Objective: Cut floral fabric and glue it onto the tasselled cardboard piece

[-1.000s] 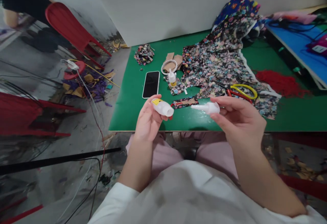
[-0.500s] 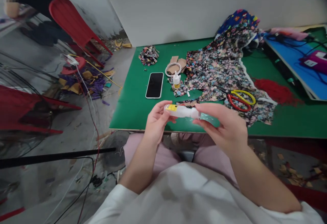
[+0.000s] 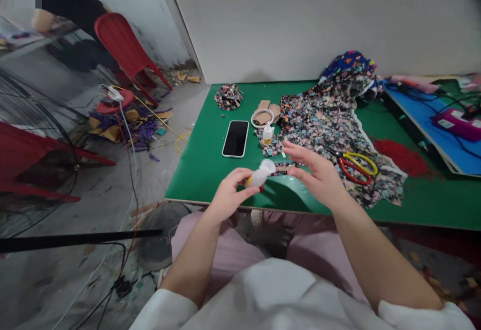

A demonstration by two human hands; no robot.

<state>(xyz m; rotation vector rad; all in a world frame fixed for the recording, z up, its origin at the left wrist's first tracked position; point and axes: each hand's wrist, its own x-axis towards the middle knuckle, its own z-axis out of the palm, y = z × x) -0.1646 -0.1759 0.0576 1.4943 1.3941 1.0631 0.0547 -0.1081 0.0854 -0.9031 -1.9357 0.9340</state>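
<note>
My left hand holds a small whitish plastic bottle with a yellow label, just above the table's front edge. The bottle is tilted, its round white end pointing up and right. Whether that end is a cap cannot be made out. My right hand hovers to the right of the bottle, thumb and fingers apart, holding nothing. Beneath it lies a narrow floral strip. Beyond the hands stands a small white dropper bottle with a yellow label, beside a white ring.
A phone lies on the green table. Floral fabric spreads across the middle, with scissors on it. Red threads and a blue board are to the right. A person stands by a red chair.
My right hand has let go of the bottle's end and opened away from it. My left hand has tilted the bottle, raising that end. The view has shifted slightly.
</note>
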